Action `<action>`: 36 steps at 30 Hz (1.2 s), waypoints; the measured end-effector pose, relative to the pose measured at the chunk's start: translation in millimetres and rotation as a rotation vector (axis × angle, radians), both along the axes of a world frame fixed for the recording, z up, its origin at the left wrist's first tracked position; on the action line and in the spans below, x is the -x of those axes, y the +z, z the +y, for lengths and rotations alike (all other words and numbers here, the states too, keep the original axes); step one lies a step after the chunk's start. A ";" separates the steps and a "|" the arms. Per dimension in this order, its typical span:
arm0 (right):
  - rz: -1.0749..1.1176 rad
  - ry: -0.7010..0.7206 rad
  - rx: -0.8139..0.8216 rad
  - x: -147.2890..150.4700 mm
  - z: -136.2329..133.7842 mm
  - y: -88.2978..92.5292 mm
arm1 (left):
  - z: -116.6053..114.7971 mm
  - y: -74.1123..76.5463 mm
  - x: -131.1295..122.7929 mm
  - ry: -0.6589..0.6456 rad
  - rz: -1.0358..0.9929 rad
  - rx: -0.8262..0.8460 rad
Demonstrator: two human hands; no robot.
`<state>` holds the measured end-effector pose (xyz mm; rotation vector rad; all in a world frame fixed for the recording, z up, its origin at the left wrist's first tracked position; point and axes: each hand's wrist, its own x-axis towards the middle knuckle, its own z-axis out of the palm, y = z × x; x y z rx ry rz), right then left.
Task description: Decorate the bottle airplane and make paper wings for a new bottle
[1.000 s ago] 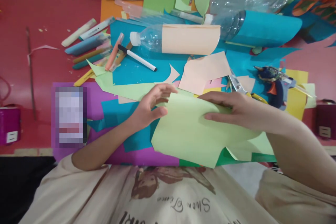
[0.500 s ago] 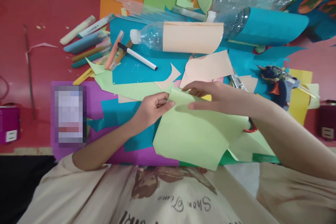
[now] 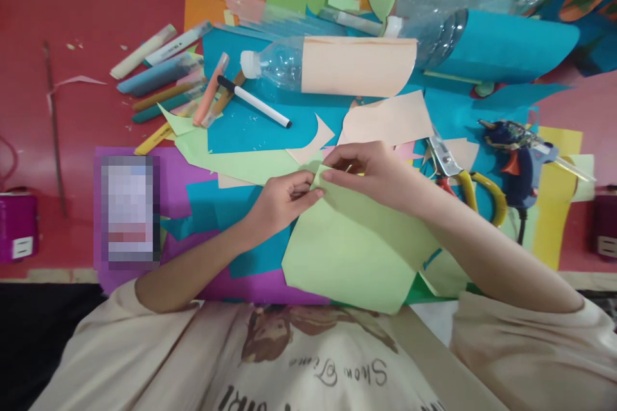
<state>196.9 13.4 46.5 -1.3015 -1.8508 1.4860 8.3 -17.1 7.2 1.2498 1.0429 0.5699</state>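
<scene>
A large sheet of light green paper point(image 3: 357, 244) lies close to my body, its far left corner lifted and bent over. My left hand point(image 3: 288, 200) pinches that corner between thumb and curled fingers. Right beside it, my right hand point(image 3: 361, 170) grips the folded far edge, thumb on the near side and fingers behind. Just beyond my hands rest a peach paper piece point(image 3: 388, 119) and a curved peach scrap point(image 3: 315, 140). Yellow-handled scissors point(image 3: 466, 187) lie to the right of my right wrist, partly covered by the forearm.
A plastic bottle wrapped in peach paper point(image 3: 357, 66) and one in blue paper point(image 3: 520, 45) lie at the back. A glue gun point(image 3: 525, 157) sits at the right. Several markers point(image 3: 161, 80) and a blurred-out phone point(image 3: 129, 209) are on the left.
My right hand has moved left along the paper's far edge, closing on it beside my left hand. The scissors' yellow handles now show from behind my right arm.
</scene>
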 end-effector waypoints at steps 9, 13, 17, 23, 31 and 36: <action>0.012 -0.039 -0.015 3.2 2.6 -0.7 | -0.2 2.7 -0.6 0.010 -0.006 0.012; -0.016 -0.038 -0.033 3.4 3.6 -0.1 | 0.1 3.8 -1.0 0.013 -0.007 0.012; -0.036 -0.041 -0.053 4.3 4.0 -0.6 | 0.1 2.5 -1.0 0.021 -0.013 0.018; -0.059 -0.040 -0.079 5.1 4.9 -1.5 | -0.1 3.8 -1.3 0.026 -0.017 0.037; -0.088 0.004 -0.102 5.6 6.5 -0.5 | 1.0 3.6 -1.6 0.048 -0.007 0.027; -0.105 0.018 -0.112 5.6 7.0 -0.5 | 0.8 2.1 -0.5 0.056 -0.009 0.016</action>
